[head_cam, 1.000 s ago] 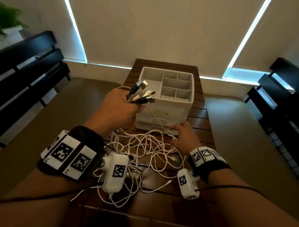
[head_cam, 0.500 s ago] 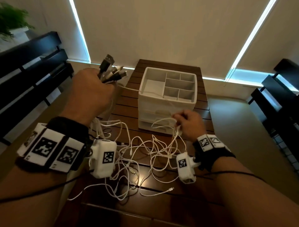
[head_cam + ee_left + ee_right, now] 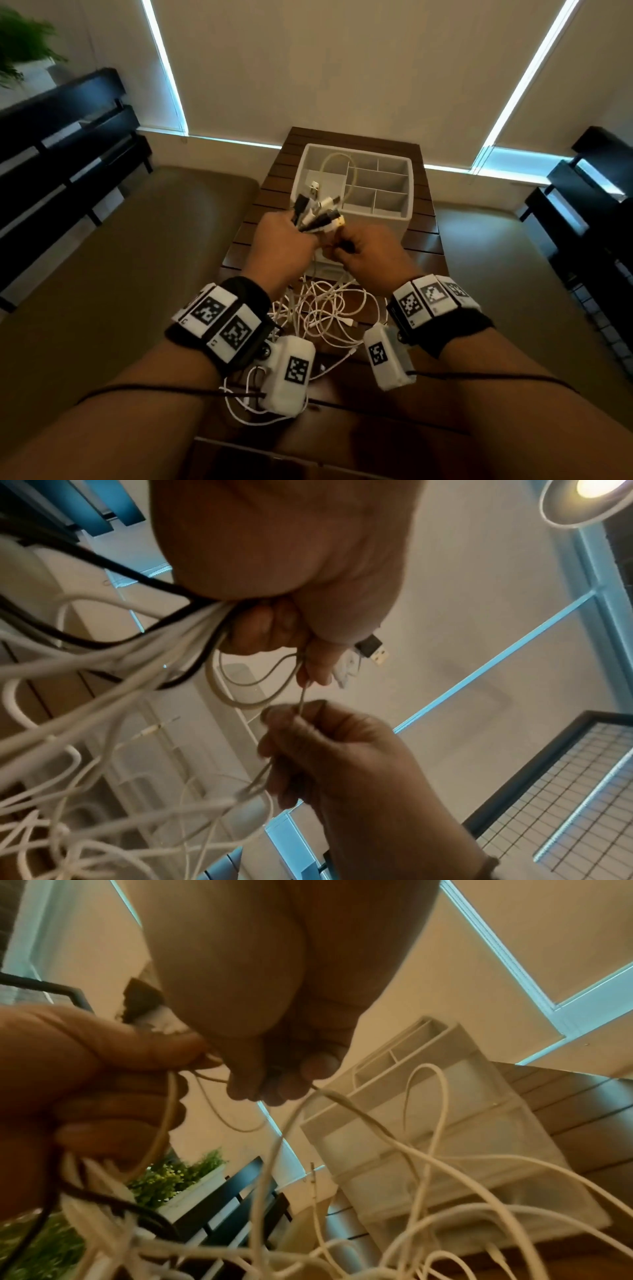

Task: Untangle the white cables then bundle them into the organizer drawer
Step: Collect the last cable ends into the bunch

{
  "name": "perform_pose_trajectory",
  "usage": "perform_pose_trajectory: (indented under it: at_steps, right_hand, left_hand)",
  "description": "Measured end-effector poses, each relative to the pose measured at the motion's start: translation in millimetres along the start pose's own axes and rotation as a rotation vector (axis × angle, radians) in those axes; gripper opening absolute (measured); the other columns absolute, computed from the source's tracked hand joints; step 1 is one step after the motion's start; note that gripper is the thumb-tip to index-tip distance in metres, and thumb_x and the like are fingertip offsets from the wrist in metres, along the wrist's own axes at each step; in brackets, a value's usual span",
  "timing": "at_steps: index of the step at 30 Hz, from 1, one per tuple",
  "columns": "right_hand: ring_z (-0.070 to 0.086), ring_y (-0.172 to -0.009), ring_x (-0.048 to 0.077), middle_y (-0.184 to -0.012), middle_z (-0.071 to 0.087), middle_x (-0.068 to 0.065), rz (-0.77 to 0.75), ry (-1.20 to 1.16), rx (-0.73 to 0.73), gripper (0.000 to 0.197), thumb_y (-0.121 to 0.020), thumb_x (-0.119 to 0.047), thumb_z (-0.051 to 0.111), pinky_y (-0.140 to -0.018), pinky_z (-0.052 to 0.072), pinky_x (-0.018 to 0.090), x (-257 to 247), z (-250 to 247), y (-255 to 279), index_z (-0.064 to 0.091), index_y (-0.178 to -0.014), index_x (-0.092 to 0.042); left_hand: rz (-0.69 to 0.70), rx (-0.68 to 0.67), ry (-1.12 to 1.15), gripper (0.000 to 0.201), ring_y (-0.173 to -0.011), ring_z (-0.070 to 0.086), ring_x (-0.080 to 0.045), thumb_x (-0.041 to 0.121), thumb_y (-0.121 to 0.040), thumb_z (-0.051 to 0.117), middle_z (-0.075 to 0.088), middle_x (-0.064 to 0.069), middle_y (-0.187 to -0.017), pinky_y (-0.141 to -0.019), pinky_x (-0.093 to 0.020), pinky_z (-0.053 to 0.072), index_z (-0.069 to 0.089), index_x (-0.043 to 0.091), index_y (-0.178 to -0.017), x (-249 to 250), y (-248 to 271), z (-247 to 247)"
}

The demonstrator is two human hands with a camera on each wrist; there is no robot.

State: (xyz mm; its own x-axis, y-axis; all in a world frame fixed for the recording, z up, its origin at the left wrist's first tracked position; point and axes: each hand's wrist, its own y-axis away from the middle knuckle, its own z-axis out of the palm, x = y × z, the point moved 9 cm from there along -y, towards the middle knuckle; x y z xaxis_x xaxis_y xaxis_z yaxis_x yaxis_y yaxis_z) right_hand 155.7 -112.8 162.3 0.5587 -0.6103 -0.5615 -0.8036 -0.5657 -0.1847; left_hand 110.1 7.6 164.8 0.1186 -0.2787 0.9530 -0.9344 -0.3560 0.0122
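My left hand [image 3: 287, 240] grips a bunch of cable ends, whose USB plugs [image 3: 317, 214] fan out above the fist, in front of the white organizer [image 3: 406, 192]. My right hand [image 3: 363, 253] is right beside it and pinches one thin white cable [image 3: 301, 696] just below the left fingers. A cable loop [image 3: 342, 171] arches over the organizer's open top compartments. The white cable tangle [image 3: 322, 308] hangs from both hands onto the wooden table [image 3: 424, 240]. The organizer's drawers sit mostly hidden behind my hands.
Dark slatted benches [image 3: 68, 137] stand to the left and another dark bench [image 3: 589, 212] to the right of the narrow table. A potted plant [image 3: 24, 48] sits at the far left. Window blinds fill the wall behind.
My left hand came down and right from its raised spot to the organizer's front. The right hand rose off the table tangle and met it, now pinching one cable.
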Motion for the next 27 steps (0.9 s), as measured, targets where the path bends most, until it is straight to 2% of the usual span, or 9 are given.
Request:
perform_pose_trajectory:
  at_steps: [3, 6, 11, 14, 16, 18, 21, 24, 27]
  right_hand:
    - [0.056, -0.072, 0.006, -0.08, 0.063, -0.004, 0.095, 0.05, -0.087, 0.011, -0.09, -0.022, 0.064, -0.07, 0.045, 0.029, 31, 16, 5, 0.067, -0.089, -0.011]
    - [0.064, -0.083, 0.017, -0.09, 0.069, 0.004, 0.207, 0.048, -0.139, 0.012, -0.09, -0.019, 0.063, -0.079, 0.052, 0.037, 71, 29, 18, 0.069, -0.091, -0.008]
    - [0.063, -0.094, 0.021, -0.098, 0.07, 0.004, 0.345, 0.126, -0.186, 0.014, -0.091, -0.02, 0.06, -0.075, 0.043, 0.026, 107, 37, 37, 0.071, -0.099, -0.015]
    - [0.067, -0.087, 0.021, -0.089, 0.072, 0.002, 0.407, 0.022, -0.084, 0.013, -0.093, -0.023, 0.058, -0.078, 0.051, 0.032, 116, 29, 36, 0.071, -0.092, -0.02]
    - [0.069, -0.078, 0.022, -0.082, 0.072, 0.004, 0.415, -0.147, 0.072, 0.014, -0.094, -0.023, 0.058, -0.073, 0.057, 0.039, 112, 11, 31, 0.07, -0.088, -0.021]
    - [0.07, -0.075, 0.022, -0.082, 0.071, 0.006, 0.389, -0.318, 0.169, 0.011, -0.095, -0.017, 0.057, -0.065, 0.058, 0.034, 98, -8, 28, 0.068, -0.092, -0.018]
    - [0.07, -0.067, 0.021, -0.079, 0.071, 0.007, 0.349, -0.406, 0.14, 0.011, -0.092, -0.008, 0.06, -0.057, 0.057, 0.029, 84, -25, 31, 0.06, -0.1, -0.016]
    - [0.069, -0.062, 0.016, -0.077, 0.071, 0.005, 0.328, -0.326, 0.014, 0.007, -0.089, -0.009, 0.063, -0.054, 0.054, 0.026, 85, -21, 46, 0.059, -0.091, -0.014]
    - [0.067, -0.066, 0.008, -0.078, 0.068, -0.002, 0.302, -0.117, -0.181, 0.01, -0.089, -0.011, 0.063, -0.06, 0.053, 0.018, 100, 0, 73, 0.062, -0.083, -0.019]
  left_hand:
    - [0.032, 0.037, 0.036, 0.011, -0.076, 0.065, -0.009, 0.018, -0.083, 0.076, 0.07, 0.004, -0.082, -0.064, -0.023, 0.048, 0.07, 0.027, -0.085, 10, 2, -6]
    - [0.12, 0.073, 0.054, 0.012, -0.068, 0.062, 0.001, 0.02, -0.084, 0.075, 0.069, 0.008, -0.078, -0.055, -0.011, 0.047, 0.069, 0.03, -0.083, 36, 9, -23]
    - [0.231, 0.202, 0.051, 0.008, -0.042, 0.051, 0.007, 0.029, -0.084, 0.073, 0.055, 0.014, -0.052, -0.041, -0.007, 0.035, 0.068, 0.024, -0.088, 79, 24, -65]
    - [0.28, 0.221, -0.044, 0.011, -0.048, 0.051, -0.001, 0.033, -0.085, 0.071, 0.054, 0.012, -0.062, -0.048, -0.013, 0.038, 0.064, 0.024, -0.085, 92, 27, -79]
    - [0.283, 0.243, -0.167, 0.013, -0.056, 0.052, 0.0, 0.031, -0.084, 0.073, 0.057, 0.011, -0.068, -0.047, -0.008, 0.038, 0.066, 0.021, -0.088, 90, 23, -86]
    - [0.245, 0.252, -0.247, 0.014, -0.062, 0.054, 0.002, 0.029, -0.083, 0.075, 0.06, 0.01, -0.071, -0.046, -0.006, 0.037, 0.068, 0.02, -0.09, 80, 15, -93]
    - [0.111, 0.223, -0.305, 0.014, -0.059, 0.052, -0.009, 0.029, -0.08, 0.078, 0.058, 0.004, -0.065, -0.051, -0.024, 0.038, 0.068, 0.021, -0.081, 50, 9, -97]
    - [0.027, 0.128, -0.287, 0.014, -0.05, 0.046, -0.01, 0.027, -0.077, 0.08, 0.053, 0.004, -0.053, -0.048, -0.025, 0.035, 0.068, 0.02, -0.076, 32, 11, -100]
    - [0.016, -0.222, -0.49, 0.017, -0.041, 0.051, -0.004, 0.024, -0.07, 0.084, 0.059, 0.002, -0.045, -0.045, -0.02, 0.036, 0.069, 0.017, -0.065, 23, 19, -86]
